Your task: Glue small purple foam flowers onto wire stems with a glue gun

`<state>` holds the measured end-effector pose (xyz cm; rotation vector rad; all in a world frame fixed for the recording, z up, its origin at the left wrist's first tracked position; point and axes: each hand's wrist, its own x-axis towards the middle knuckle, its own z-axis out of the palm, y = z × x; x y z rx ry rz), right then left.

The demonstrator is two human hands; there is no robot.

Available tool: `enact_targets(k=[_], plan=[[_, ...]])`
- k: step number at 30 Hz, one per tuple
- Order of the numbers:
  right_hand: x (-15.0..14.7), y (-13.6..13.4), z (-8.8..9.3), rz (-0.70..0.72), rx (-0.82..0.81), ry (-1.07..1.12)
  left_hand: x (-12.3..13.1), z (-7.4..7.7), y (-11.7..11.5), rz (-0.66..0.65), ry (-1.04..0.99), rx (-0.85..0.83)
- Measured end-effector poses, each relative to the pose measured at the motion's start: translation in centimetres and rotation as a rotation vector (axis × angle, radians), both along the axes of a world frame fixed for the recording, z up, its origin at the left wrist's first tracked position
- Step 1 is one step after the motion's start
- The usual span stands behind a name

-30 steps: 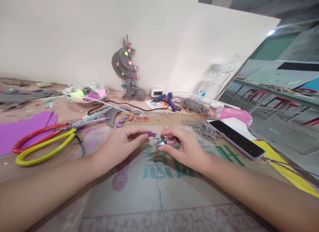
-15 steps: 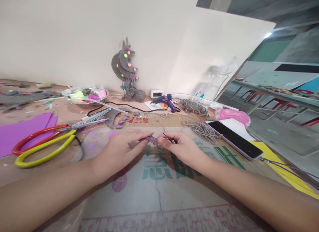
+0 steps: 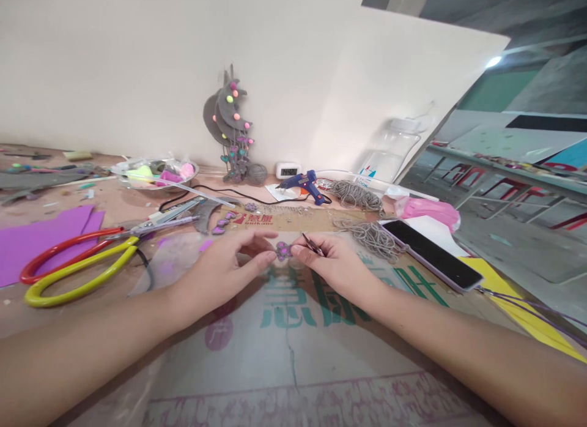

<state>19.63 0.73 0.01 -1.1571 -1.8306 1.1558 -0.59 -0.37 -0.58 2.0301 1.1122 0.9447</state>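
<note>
Between the thumb and fingertip of my right hand [image 3: 328, 256] is a small grey and purple flower-shaped felt piece [image 3: 284, 250]. A thin dark pointed tool [image 3: 313, 244], its kind unclear, is also tucked in that hand. My left hand [image 3: 233, 259] is open at the piece's left side, thumb tip close to its edge and fingers raised apart from the thumb. Whether the thumb still touches it I cannot tell. Below both hands lies a printed cardboard sheet [image 3: 229, 378]. Several grey and purple pieces [image 3: 222, 223] rest beyond the left hand.
Scissors with red and yellow handles [image 3: 82, 283] lie left on purple sheets [image 3: 50, 240]. Behind stand a blue glue gun [image 3: 303, 183], a clock [image 3: 288, 170] and a moon-shaped hanging ornament [image 3: 232, 124]. Grey yarn [image 3: 373, 238] and a phone [image 3: 431, 256] lie right.
My left thumb and fingers have parted from their pinch on the flower piece. Its face now shows more fully, still held by the right hand.
</note>
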Motion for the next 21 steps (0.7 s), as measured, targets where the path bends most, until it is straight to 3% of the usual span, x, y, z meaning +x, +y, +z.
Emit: enact_targets(k=[6, 21], plan=[[-0.12, -0.18, -0.07, 0.006, 0.035, -0.049, 0.27, 0.74, 0.02, -0.039, 0.055, -0.055], [-0.67, -0.80, 0.38, 0.011, 0.039, -0.126, 0.09, 0.51, 0.23, -0.027, 0.090, -0.038]])
